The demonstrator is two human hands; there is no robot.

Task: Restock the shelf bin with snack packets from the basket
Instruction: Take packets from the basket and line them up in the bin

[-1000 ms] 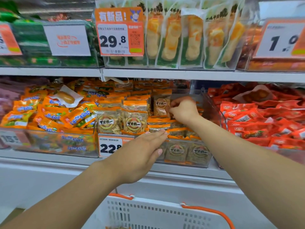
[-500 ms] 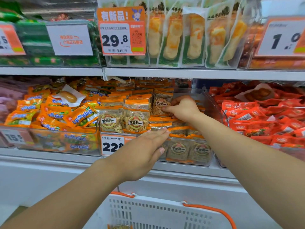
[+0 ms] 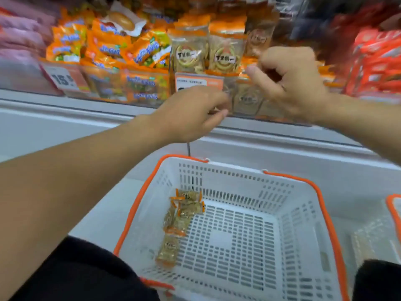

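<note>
At 9 to 10 o'clock a blurred stack of pink packets [image 3: 19, 38] fills the far left of the shelf, and just right of it, at 11 o'clock, lies a bin of orange packets with blue lettering [image 3: 112, 48] behind a price tag [image 3: 65, 78]; one pale packet showing a bun [image 3: 122, 19] rests on top of that heap. The left hand [image 3: 191, 114] is at centre, at the front edge of the shelf bin [image 3: 247, 101], fingers curled loosely; motion blur prevents telling whether its grip holds anything. At 12 o'clock the shelf bin carries upright snack packets [image 3: 208, 53] with orange tops and round labels, more of them visible through its clear front wall. The right hand [image 3: 290, 83] is at 1 o'clock, in front of the bin, fingers curled with thumb near forefinger; nothing is plainly seen in its grip, and the blur leaves that undecided. At 2 o'clock red packets [image 3: 377, 57] crowd the neighbouring bin. Below, from 5 to 6 o'clock, the white basket [image 3: 303, 213] with orange handles stands against a pale cabinet; a few snack packets in the basket [image 3: 180, 218] lie along its left side. A second basket edge [image 3: 392, 205] shows at 4 o'clock.
</note>
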